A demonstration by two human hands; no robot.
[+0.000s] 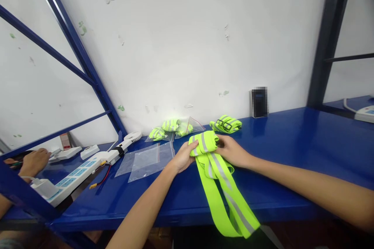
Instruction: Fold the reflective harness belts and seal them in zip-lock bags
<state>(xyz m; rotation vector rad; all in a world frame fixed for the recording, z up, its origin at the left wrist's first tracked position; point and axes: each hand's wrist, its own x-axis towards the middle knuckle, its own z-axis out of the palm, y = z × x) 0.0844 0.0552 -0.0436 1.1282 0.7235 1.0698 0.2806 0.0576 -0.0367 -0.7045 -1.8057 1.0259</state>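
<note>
Lime reflective vest (pixel 214 175) half folded between both hands, near the surface's (pixel 292 151) front edge.

Head view: the left hand (pixel 184 156) and right hand (pixel 230 151) clasp its bunched top from either side, fingers curled; the unfolded straps trail over the edge. Folded vest bundles (pixel 171 125) and another folded vest (pixel 225 124) lie along the back wall; flat zip bags (pixel 152 161) lie unfilled to the left.

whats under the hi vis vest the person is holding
Blue metal bench top lies under the hi-vis vest, and its lower straps hang past the front edge. Beneath the bundle between the left hand and right hand, the bench is covered, so nothing there shows.
</note>
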